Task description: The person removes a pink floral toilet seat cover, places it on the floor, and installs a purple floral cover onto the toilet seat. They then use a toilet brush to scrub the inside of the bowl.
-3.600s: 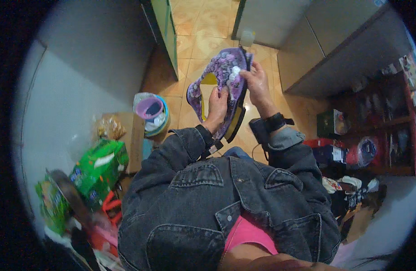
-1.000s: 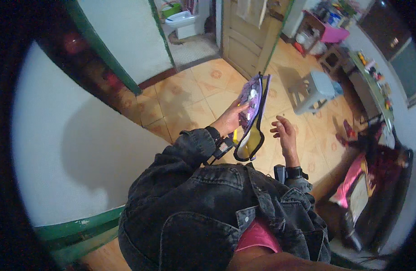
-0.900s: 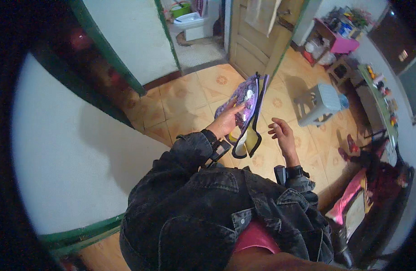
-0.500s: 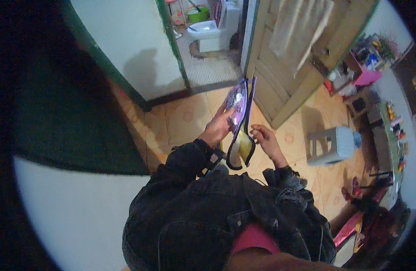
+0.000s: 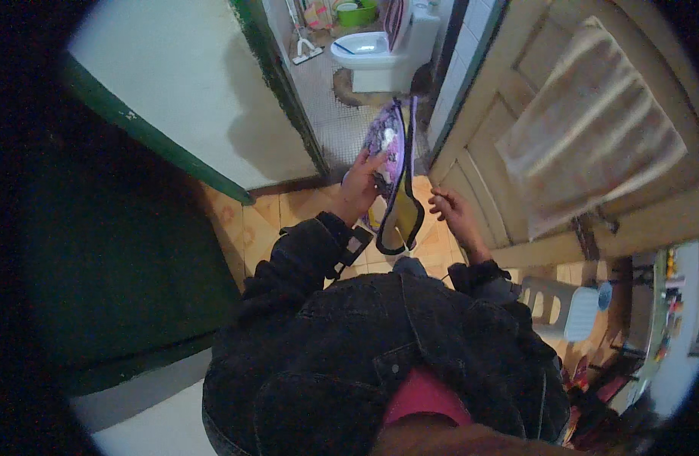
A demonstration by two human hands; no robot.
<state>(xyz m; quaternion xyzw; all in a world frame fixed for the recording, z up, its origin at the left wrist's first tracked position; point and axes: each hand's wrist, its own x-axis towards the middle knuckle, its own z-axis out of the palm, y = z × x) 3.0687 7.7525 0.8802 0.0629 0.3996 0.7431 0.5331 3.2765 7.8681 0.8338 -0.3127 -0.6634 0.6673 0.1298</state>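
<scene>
My left hand [image 5: 355,190] grips the left side of a purple patterned bag [image 5: 387,144] with black edging, its thumb lying across the printed face. The bag stands upright in front of me. Its black-edged mouth gapes along the right side and lower end, showing a yellowish inside. To the right of the bag, clear of it, is my right hand [image 5: 453,213]. Its fingers are loosely bent and somewhat apart, with nothing visible in them. Whatever the bag contains is hidden.
Ahead, a doorway leads to a room with a white toilet [image 5: 365,49], a mop [image 5: 305,52] and a green basin [image 5: 355,13]. The wooden door [image 5: 479,182] at right carries a hanging towel [image 5: 593,129]. A grey stool [image 5: 566,308] stands behind it. A green-edged wall [image 5: 167,99] is at left.
I have moved closer to the doorway, with the toilet, door and towel now larger in view. The bag stays in my left hand; my right hand remains beside it.
</scene>
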